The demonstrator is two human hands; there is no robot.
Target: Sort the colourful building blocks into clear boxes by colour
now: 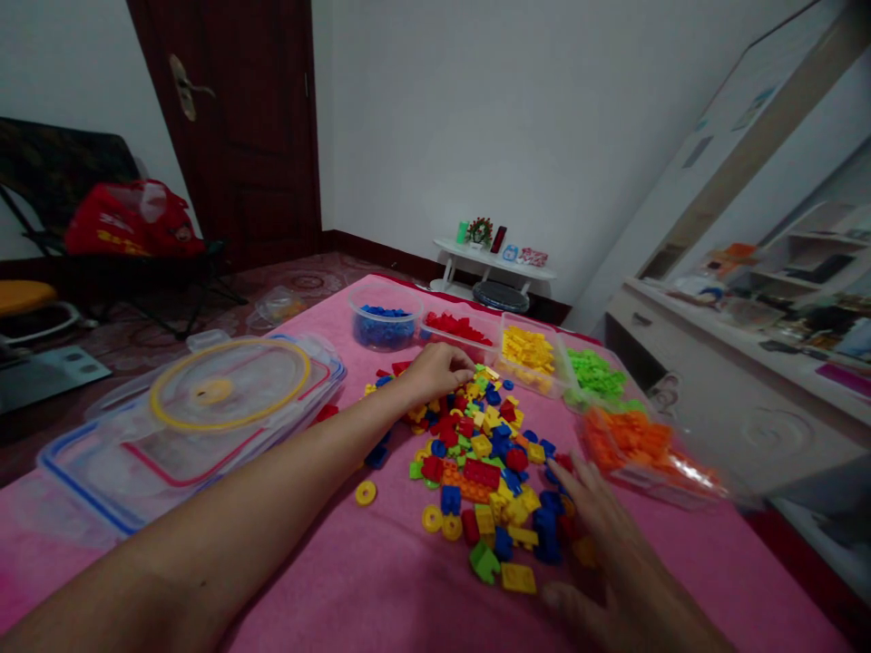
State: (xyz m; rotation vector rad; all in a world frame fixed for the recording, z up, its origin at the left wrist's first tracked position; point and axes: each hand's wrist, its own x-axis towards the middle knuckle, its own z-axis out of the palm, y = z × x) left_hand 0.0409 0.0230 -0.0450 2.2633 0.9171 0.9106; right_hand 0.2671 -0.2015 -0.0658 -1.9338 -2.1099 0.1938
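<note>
A mixed pile of plastic building blocks (pixel 482 473) in red, yellow, blue, green and orange lies spread on the pink cloth. My left hand (pixel 441 370) is over the far side of the pile, just in front of the container of red blocks (pixel 459 328). Its fingers are curled and pressed together; whatever they hold is hidden. At the pile's near right edge, my right hand (pixel 609 535) has its thumb and fingers apart, with blocks beside them and nothing gripped. It is slightly blurred.
Beyond the pile stand containers of blue blocks (pixel 385 328), yellow blocks (pixel 529 352), green blocks (pixel 597 376) and orange blocks (pixel 640 444). Stacked clear lids (pixel 231 385) lie at the left on the pink cloth (pixel 327 571). A cabinet (pixel 721 381) stands to the right.
</note>
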